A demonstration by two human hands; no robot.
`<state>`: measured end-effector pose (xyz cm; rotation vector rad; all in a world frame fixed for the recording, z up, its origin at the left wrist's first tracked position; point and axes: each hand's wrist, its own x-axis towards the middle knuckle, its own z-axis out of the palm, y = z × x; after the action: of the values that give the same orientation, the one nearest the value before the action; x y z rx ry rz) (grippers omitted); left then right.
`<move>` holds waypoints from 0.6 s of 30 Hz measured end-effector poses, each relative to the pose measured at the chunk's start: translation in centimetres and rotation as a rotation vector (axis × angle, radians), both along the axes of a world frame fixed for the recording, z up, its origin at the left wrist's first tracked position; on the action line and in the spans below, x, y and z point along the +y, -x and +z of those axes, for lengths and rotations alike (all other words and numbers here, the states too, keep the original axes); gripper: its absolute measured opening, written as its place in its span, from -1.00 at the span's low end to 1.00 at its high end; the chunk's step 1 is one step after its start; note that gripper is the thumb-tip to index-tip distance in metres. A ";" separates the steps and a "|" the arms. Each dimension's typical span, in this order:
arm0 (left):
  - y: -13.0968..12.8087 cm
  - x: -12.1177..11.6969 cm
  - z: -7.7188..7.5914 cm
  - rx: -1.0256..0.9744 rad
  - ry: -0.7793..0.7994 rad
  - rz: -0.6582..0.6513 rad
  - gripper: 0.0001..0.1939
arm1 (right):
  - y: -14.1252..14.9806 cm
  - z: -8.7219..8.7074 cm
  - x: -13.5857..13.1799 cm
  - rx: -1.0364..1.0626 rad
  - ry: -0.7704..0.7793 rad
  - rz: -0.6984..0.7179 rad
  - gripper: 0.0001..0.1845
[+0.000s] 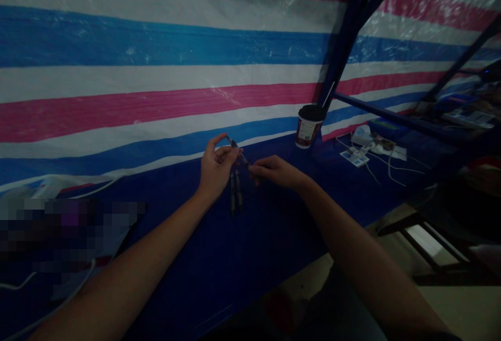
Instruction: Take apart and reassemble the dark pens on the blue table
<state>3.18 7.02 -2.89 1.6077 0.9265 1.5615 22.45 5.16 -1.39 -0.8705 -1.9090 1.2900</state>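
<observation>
A slim pen (243,159) slants between my two hands above the blue table. My left hand (216,168) grips its barrel between thumb and fingers, with the index finger bent over the upper end. The lower end is pinched by the fingertips of my right hand (275,170). Just below them, two more dark pens, a left one (233,197) and a right one (239,195), lie side by side on the tabletop. The dim light hides the finer details of the pens.
A lidded paper cup (308,128) with a straw stands at the back right. Farther right lie white cables and a small card (354,157). Blue metal posts (344,44) rise there. A blurred-out patch (70,231) covers things at left. Striped sheeting (156,90) hangs behind.
</observation>
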 end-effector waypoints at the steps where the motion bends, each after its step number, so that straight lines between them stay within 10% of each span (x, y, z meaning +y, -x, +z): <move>1: -0.2 -0.1 0.2 -0.015 0.026 -0.012 -0.55 | 0.4 -0.2 -0.1 0.024 0.028 0.054 -0.68; 18: -0.8 -0.8 -0.3 -0.041 0.209 -0.092 -0.56 | 0.8 -0.2 -0.5 -0.102 0.152 0.103 -0.65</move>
<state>3.94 6.21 -3.18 1.4455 0.9467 1.3818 21.65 4.65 -1.64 -0.9405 -1.9766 1.4947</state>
